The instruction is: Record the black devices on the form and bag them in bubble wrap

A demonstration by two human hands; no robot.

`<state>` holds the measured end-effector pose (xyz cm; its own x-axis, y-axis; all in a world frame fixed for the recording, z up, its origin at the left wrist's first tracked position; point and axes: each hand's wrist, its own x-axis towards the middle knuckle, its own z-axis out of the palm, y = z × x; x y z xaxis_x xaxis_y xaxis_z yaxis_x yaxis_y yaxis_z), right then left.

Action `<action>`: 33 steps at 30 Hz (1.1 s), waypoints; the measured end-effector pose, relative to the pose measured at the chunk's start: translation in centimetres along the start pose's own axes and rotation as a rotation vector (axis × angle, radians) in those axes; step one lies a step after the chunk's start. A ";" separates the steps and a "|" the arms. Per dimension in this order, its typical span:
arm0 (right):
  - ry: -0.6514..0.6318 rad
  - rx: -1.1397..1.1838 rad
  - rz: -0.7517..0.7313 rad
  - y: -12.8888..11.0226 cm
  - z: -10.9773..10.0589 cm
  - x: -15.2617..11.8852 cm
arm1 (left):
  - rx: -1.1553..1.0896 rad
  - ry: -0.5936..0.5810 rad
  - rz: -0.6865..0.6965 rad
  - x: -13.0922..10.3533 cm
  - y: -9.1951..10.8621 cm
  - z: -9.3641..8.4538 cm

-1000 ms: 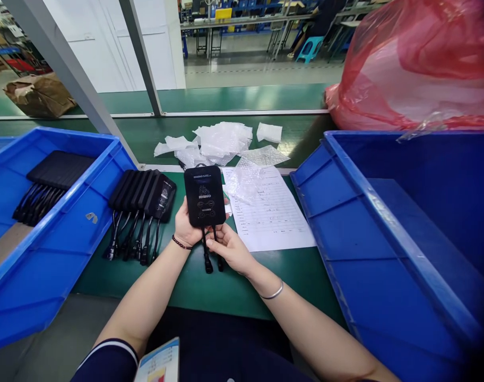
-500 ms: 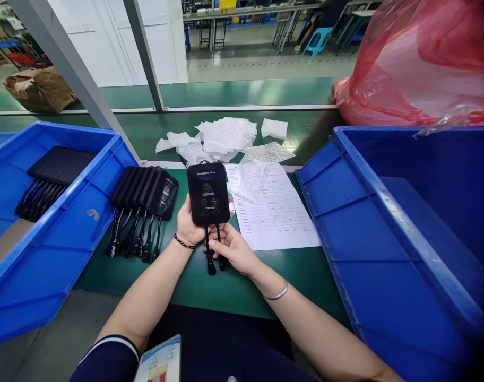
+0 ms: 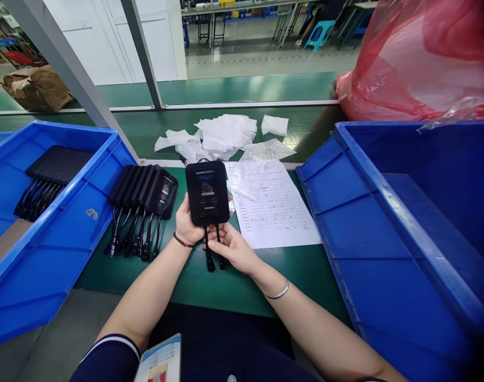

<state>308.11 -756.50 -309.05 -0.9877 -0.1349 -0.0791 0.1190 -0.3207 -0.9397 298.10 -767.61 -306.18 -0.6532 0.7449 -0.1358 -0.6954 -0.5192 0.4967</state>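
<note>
A black flat device (image 3: 207, 193) with white print on its face is held upright over the green table, two short black cables (image 3: 209, 249) hanging from its lower edge. Around its left side and back wraps my left hand (image 3: 187, 223), with most fingers hidden behind it. My right hand (image 3: 234, 248) closes on the cables just under the device, thumb in front. Left of the hands, several similar black devices (image 3: 140, 188) stand in a row on the table, their cables toward me. A printed sheet (image 3: 277, 212) lies to the right, partly under bubble wrap (image 3: 250, 178).
On the left, a blue bin (image 3: 67, 223) holds more black devices (image 3: 57, 164). Another blue bin (image 3: 369, 254) stands at the right, below a red plastic bag (image 3: 421, 63). White foam pouches (image 3: 226, 132) lie behind the sheet. A metal post (image 3: 70, 69) rises at back left.
The device has tilted slightly, so light falls differently on its print. Both hands keep their hold, and the view has shifted a little.
</note>
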 end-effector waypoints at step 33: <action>0.121 0.089 0.117 -0.3 0.6 0.0 | 0.475 0.053 0.328 0.8 -1.0 -0.9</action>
<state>308.15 -756.94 -308.59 -0.9709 -0.0638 -0.2307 0.2370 -0.3917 -0.8890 297.98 -766.92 -307.56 -0.8348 0.5480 0.0534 -0.2514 -0.4656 0.8486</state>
